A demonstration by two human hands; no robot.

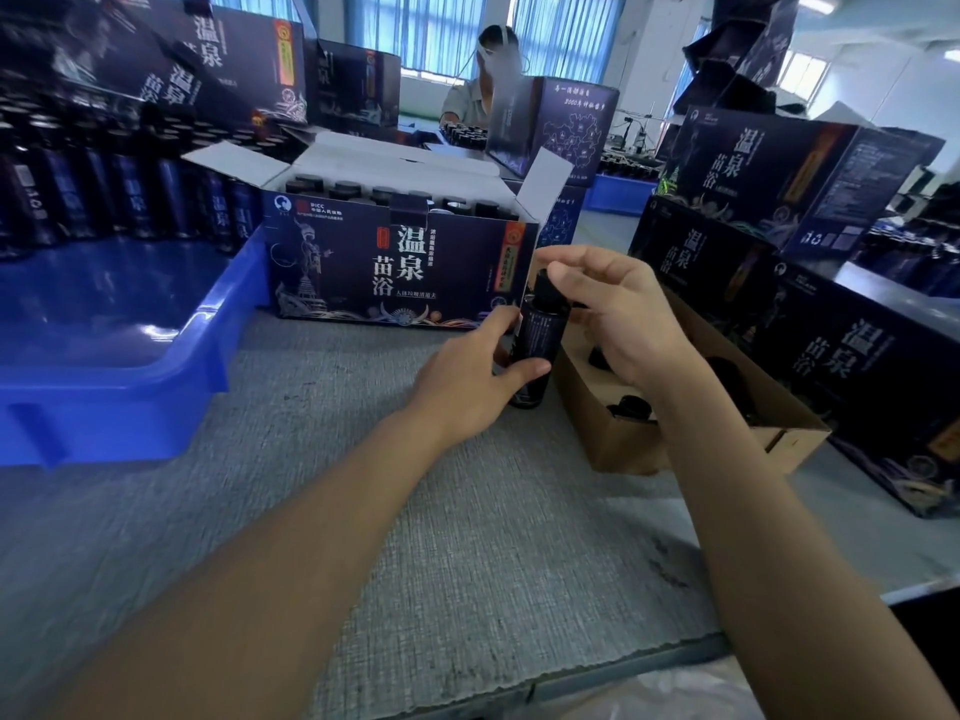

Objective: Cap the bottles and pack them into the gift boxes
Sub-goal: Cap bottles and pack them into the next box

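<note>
Left hand (467, 376): is gripping the bottle (543, 330) round its lower body, with the fingers wrapping behind and the thumb lying across the front.
Right hand (618, 314): is curling over the top of the bottle, with the thumb and fingertips pinching the black cap (544, 292). The far fingers are hiding behind the cap.
Bottle: dark with pale print, and leaning slightly. It is sitting between the open gift box (400, 262) on its left and the brown cardboard tray (618, 444) on its right, with its base low over the grey mat (415, 511). I cannot tell whether it is touching the mat.
Cap: is sitting on the bottle's neck. How far it is seated is not showing.
Open gift box: dark blue with white characters, and its flaps are standing up. Capped bottles (345, 189) are filling it in rows.
Brown cardboard tray: is lying near right under the right wrist and is holding loose black caps (631, 407).
Blue plastic tray (130, 356): is lying at left, just beside the open gift box.
Standing bottles (104, 189): are crowding far left in rows behind the blue tray.
Stacked gift boxes (857, 366): are piling up at right behind the cardboard tray.
Another person (488, 85): is sitting at the far side among more boxes.
</note>
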